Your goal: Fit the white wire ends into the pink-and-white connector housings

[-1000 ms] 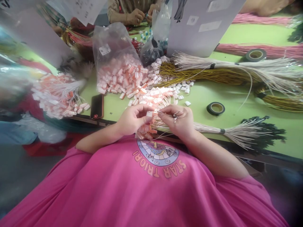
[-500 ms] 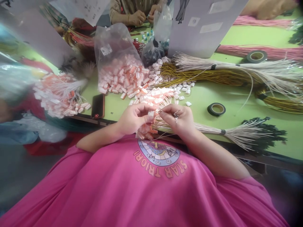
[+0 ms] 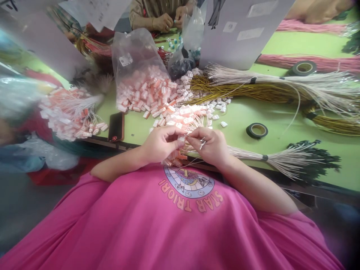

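Note:
Between thumb and fingers, my left hand (image 3: 161, 144) pinches a small white connector housing (image 3: 181, 138). My right hand (image 3: 212, 146) is closed in a pinch right against it, on what looks like the end of a thin white wire; the fingertips hide most of it. Below and behind my hands lies a bundle of white wires (image 3: 244, 152) with orange and white connectors (image 3: 173, 156) at its near left end. At the bundle's other end, black connectors (image 3: 315, 159) fan out to the right. Loose connector housings (image 3: 184, 114) lie in a heap just beyond my fingers.
A clear plastic bag (image 3: 135, 52) of connectors stands behind the heap. A phone (image 3: 116, 126) lies at the table edge. Right are a tape roll (image 3: 257, 130), white wires (image 3: 275, 78) and yellow wires (image 3: 242, 90). Across the table, a co-worker's hands (image 3: 165, 21) handle small parts.
My right hand has moved slightly left and down, bringing its fingertips against the connector housing in my left hand. The left hand has turned slightly and lowered the housing a little.

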`<state>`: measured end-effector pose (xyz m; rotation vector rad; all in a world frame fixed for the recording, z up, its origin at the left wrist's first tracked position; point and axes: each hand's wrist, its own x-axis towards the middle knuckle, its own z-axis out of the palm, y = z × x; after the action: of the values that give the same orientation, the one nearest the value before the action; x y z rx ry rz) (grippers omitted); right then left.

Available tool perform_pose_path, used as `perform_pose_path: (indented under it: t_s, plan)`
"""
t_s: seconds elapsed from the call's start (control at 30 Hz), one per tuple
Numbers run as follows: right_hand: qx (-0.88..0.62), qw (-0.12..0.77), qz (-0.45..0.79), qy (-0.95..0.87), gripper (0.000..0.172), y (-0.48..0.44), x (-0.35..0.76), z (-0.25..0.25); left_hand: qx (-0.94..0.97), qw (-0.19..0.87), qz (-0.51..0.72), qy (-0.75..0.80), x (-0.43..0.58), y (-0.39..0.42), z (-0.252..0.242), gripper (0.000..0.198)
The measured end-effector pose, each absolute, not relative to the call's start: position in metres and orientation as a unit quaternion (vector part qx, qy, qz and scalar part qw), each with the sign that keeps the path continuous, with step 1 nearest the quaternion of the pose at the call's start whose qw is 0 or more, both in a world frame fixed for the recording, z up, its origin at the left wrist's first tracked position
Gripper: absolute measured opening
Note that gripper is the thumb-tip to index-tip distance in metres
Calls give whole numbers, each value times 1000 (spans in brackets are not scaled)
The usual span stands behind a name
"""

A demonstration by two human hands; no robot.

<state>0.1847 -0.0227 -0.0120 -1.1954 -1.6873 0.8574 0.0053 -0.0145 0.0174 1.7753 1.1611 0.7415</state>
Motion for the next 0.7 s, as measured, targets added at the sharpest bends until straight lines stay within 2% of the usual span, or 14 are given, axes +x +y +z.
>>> perform_pose_path:
  t_s: [0.23,0.4,0.47,0.57,0.7]
  plan:
    - [-476,428,376,-671,17,-21,186,-14,815,287,257,432,1,-14,24,14]
    - [-391,493,375,-681,9,-12,192,-14,854,227,276,379,-24,-4,23,17]
    - [-367,524,360,-679,8,-9,194,-15,839,185,293,420,-44,15,14,19]
    - [-360,550,371,-656,9,-7,193,-16,759,74,309,568,-78,56,-10,17]
    - [-402,536,411,-618,6,-8,190,-21,721,62,146,674,-103,98,-45,23]
